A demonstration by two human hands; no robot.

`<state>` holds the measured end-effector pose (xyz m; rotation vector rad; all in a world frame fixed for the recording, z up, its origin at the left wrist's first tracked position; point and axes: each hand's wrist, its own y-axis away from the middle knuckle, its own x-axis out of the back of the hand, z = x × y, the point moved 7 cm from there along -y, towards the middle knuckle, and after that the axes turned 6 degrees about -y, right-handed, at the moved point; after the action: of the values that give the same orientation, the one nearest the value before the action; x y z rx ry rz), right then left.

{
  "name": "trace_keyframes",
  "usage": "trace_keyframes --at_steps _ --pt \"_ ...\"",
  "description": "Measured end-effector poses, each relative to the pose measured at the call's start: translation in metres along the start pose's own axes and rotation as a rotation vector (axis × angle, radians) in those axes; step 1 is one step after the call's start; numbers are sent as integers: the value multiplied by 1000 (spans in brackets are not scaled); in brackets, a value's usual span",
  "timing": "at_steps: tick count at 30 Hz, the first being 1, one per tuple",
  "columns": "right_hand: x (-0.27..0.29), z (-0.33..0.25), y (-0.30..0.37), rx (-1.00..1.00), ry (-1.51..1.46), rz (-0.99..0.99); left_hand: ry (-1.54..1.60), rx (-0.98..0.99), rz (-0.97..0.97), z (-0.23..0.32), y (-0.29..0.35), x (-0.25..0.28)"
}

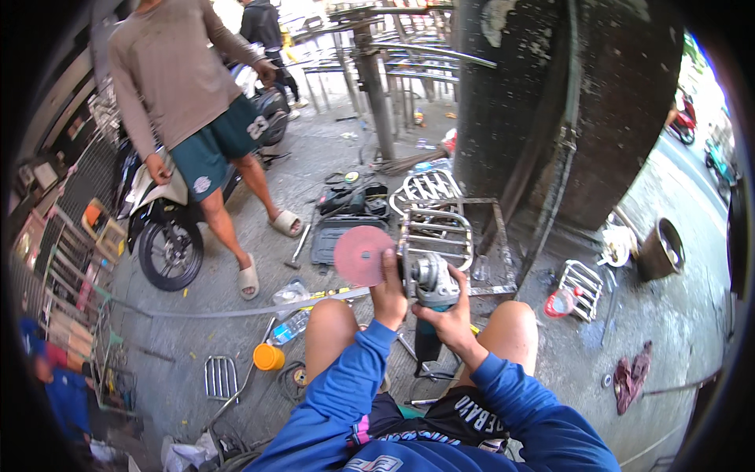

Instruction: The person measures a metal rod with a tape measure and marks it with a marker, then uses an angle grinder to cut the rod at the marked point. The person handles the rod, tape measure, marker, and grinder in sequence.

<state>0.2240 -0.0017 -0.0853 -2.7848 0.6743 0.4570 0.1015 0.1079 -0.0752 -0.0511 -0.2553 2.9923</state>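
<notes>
Over my knees, my left hand [389, 293] holds a thin, pinkish-red cutting disc [355, 253] up by its right edge, with the thumb across its face. The disc has a small dark hole at its centre. Close beside it, my right hand [451, 321] is wrapped round an angle grinder [437, 287] with a silver gear head and a teal-and-dark body. The grinder's head points up, and the body hangs down between my legs. The disc is apart from the grinder's spindle side, as far as I can see; my left fingers behind the disc are partly hidden.
A person [181, 86] in sandals stands ahead left by a motorbike [169, 244]. An opened tool case [346, 236], metal racks [436, 232] and a hammer [298, 250] lie ahead. A water bottle [289, 327] and orange tub [268, 357] sit left; a bucket [661, 252] stands right.
</notes>
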Motion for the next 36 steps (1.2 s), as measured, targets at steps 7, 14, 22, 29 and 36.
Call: trace_keyframes --at_steps 7,14,22,29,36 --pt "23 -7 4 130 311 103 -186 41 -89 -27 -10 -5" --pt "23 -14 1 87 102 17 -105 -97 -52 -40 -11 -4" --pt "30 -10 1 61 136 44 -61 -62 -194 -32 -6 -21" --pt "27 -10 -1 71 92 23 85 191 -124 -11 17 -32" --pt "23 6 -4 -11 -40 -1 165 163 196 4 -11 -4"
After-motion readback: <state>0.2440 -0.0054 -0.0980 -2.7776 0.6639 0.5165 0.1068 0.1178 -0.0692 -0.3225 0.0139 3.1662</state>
